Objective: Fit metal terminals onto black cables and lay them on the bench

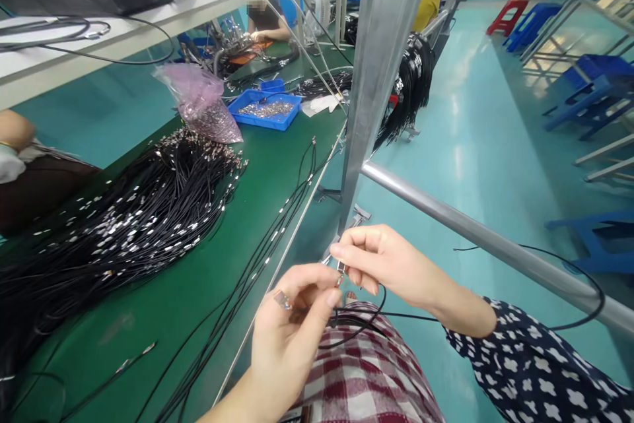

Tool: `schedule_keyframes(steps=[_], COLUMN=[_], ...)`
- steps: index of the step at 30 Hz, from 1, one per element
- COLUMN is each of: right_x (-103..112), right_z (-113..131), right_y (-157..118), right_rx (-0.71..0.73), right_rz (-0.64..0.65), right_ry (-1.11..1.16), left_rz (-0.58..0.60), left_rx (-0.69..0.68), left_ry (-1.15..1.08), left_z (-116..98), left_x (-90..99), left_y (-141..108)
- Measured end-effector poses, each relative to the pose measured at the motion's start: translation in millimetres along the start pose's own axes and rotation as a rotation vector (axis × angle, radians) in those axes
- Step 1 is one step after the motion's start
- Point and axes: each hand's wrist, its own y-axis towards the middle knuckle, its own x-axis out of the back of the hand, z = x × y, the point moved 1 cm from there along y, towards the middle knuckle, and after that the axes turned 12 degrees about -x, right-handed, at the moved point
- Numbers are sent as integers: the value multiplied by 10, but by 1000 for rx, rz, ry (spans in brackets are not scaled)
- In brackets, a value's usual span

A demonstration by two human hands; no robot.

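Observation:
My left hand and my right hand meet above my lap, both with pinched fingers. Between the fingertips shows a small metal connector; the fingers hide most of it. A black cable loops below the hands and over the checked cloth on my lap. A piece of clear tape sticks to a finger of my left hand. Several black cables with metal tips lie along the green table, left of my hands.
A big pile of black cables covers the table's left part. Behind it stand a pink plastic bag and a blue tray of small metal parts. A metal post and rail border my right. People sit farther back.

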Motion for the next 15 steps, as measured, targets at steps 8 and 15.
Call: schedule_keyframes(steps=[8, 15], right_x=[-35, -166], right_z=[-94, -118], right_y=[1, 22], right_rx=[75, 86], right_rz=[31, 46], right_ry=[59, 168], left_rz=[-65, -52], left_rx=[231, 333], left_ry=[-288, -392], left_z=[59, 125], left_x=[-10, 15], left_y=[69, 145])
